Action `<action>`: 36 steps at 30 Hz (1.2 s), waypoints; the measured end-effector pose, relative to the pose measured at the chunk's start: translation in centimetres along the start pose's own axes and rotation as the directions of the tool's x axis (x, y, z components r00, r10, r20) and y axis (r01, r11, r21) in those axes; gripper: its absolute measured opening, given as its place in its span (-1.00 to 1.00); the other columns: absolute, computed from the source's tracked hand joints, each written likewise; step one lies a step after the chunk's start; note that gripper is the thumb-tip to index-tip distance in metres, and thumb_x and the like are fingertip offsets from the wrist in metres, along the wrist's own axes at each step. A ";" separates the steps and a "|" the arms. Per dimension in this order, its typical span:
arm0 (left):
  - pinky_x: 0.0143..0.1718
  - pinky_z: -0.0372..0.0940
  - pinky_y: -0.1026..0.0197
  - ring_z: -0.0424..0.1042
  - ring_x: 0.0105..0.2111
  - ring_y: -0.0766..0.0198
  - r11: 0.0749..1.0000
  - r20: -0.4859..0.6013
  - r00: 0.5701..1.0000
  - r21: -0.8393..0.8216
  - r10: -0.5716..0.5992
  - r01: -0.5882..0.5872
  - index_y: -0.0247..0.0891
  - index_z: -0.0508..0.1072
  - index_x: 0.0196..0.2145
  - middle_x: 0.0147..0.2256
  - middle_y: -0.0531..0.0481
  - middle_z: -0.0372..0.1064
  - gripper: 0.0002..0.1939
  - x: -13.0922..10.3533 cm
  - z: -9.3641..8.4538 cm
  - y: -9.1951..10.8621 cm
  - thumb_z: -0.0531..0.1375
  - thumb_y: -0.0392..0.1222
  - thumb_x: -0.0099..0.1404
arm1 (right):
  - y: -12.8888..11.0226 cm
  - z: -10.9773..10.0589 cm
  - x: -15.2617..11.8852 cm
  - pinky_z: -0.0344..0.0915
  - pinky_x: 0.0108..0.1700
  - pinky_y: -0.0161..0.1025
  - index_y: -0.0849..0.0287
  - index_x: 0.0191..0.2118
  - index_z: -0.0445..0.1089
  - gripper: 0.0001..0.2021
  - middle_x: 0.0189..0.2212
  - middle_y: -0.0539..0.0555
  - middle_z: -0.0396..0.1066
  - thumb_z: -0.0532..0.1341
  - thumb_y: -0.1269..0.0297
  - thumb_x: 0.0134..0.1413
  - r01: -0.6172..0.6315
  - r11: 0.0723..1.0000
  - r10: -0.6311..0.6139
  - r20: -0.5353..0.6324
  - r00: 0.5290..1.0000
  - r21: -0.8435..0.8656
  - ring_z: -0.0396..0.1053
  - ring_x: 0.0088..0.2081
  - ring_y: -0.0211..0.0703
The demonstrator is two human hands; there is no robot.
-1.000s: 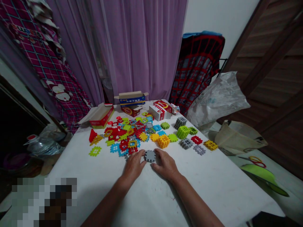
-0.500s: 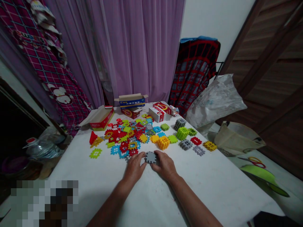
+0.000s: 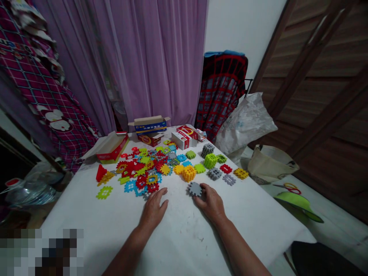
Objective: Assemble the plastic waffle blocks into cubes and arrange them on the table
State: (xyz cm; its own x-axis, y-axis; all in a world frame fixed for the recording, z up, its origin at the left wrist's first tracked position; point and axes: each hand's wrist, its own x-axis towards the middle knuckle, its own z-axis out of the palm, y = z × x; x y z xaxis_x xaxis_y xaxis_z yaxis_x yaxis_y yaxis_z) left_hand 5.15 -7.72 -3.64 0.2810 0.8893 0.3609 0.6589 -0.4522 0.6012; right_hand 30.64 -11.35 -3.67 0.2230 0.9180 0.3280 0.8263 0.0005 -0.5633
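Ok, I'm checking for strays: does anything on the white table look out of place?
One lime-green notched plastic square lies by itself at the left, apart from the jumbled multicoloured plastic pieces. I see no obvious damage.

**Matt plastic, printed card, soft cloth**

From my remote station, I read the grey toothed piece (image 3: 195, 189) as smooth, matt plastic; the yellow stack (image 3: 189, 173) looks plastic too. The blue box (image 3: 151, 127) and the red-and-white box (image 3: 184, 137) seem printed card. I see purple cloth in the curtain (image 3: 155, 65), thin, crinkled plastic in the pale bag (image 3: 244, 119), glossy clear plastic in the bottle (image 3: 30, 193), and wood grain on the wardrobe (image 3: 324, 88), whose 2 handles (image 3: 318, 29) gleam like metal.
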 end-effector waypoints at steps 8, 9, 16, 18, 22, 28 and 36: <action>0.07 0.33 0.02 0.45 -0.02 0.15 0.999 0.019 1.000 0.037 0.007 -0.007 -0.16 0.39 0.03 -0.08 -0.06 0.51 -0.62 0.2 0.0 -0.3 0.09 -0.22 0.25 | 1.8 -1.2 1.4 0.28 -0.21 -0.16 0.17 -0.01 0.34 -0.58 -0.20 0.18 0.48 0.24 0.17 -0.01 -0.194 0.967 0.165 -0.178 0.970 -0.163 0.41 -0.16 0.03; 0.07 0.33 0.01 0.45 -0.02 0.15 0.999 0.022 1.000 0.040 0.004 -0.005 -0.16 0.39 0.03 -0.08 -0.05 0.51 -0.62 0.2 0.0 -0.3 0.09 -0.21 0.25 | 1.9 -1.3 1.4 0.28 -0.22 -0.17 0.16 -0.01 0.34 -0.59 -0.21 0.17 0.48 0.25 0.17 -0.02 -0.199 0.965 0.165 -0.191 0.968 -0.172 0.41 -0.17 0.02; 0.07 0.33 0.01 0.45 -0.02 0.14 0.998 0.000 1.000 0.060 0.028 -0.028 -0.14 0.41 0.01 -0.08 -0.05 0.52 -0.64 0.1 0.3 -0.8 0.07 -0.18 0.26 | 3.7 -3.2 0.0 0.27 -0.25 -0.22 0.12 -0.02 0.32 -0.59 -0.23 0.11 0.49 0.25 0.11 -0.02 -0.230 0.949 0.178 -0.233 0.956 -0.218 0.43 -0.21 -0.04; 0.08 0.33 0.01 0.45 -0.02 0.14 0.998 0.007 1.000 0.063 0.025 -0.025 -0.14 0.40 0.01 -0.08 -0.04 0.52 -0.64 0.1 0.3 -0.9 0.07 -0.18 0.26 | 4.6 -4.4 -0.5 0.27 -0.25 -0.22 0.14 0.00 0.31 -0.56 -0.19 0.13 0.49 0.24 0.08 -0.01 -0.271 0.937 0.220 -0.229 0.948 -0.220 0.43 -0.20 -0.03; 0.07 0.33 0.01 0.44 -0.02 0.13 0.997 0.013 0.999 0.071 0.040 -0.041 -0.15 0.40 0.01 -0.09 -0.04 0.52 -0.64 0.2 0.3 -0.9 0.06 -0.16 0.27 | 7.2 -7.3 -0.7 0.25 -0.28 -0.20 0.15 0.03 0.32 -0.52 -0.20 0.15 0.49 0.22 0.02 0.01 -0.387 0.891 0.324 -0.265 0.908 -0.238 0.43 -0.21 -0.01; 0.07 0.34 0.01 0.45 -0.03 0.13 0.994 0.002 0.999 0.097 0.054 -0.054 -0.15 0.41 0.01 -0.09 -0.04 0.52 -0.65 0.3 0.2 -0.9 0.06 -0.15 0.28 | 11.1 -10.9 0.2 0.26 -0.26 -0.19 0.16 0.04 0.32 -0.50 -0.19 0.18 0.50 0.21 -0.01 0.01 -0.520 0.797 0.440 -0.295 0.848 -0.306 0.44 -0.18 0.03; 0.05 0.36 0.02 0.46 -0.04 0.13 0.990 -0.008 0.997 0.117 0.082 -0.081 -0.17 0.42 0.00 -0.09 -0.05 0.52 -0.65 0.3 0.4 -1.3 0.06 -0.14 0.28 | 13.0 -11.0 1.0 0.27 -0.20 -0.20 0.17 0.07 0.30 -0.49 -0.09 0.19 0.48 0.19 0.01 0.05 -0.486 0.794 0.410 -0.269 0.871 -0.366 0.43 -0.09 0.04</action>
State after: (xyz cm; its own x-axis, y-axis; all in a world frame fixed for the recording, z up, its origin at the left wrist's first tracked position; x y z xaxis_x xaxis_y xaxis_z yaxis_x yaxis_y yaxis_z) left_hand 4.68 -6.81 -4.62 0.3286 0.8484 0.4149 0.7111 -0.5114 0.4825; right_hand 47.35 -14.78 -2.32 0.6724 0.6936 0.2585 0.7364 -0.5911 -0.3293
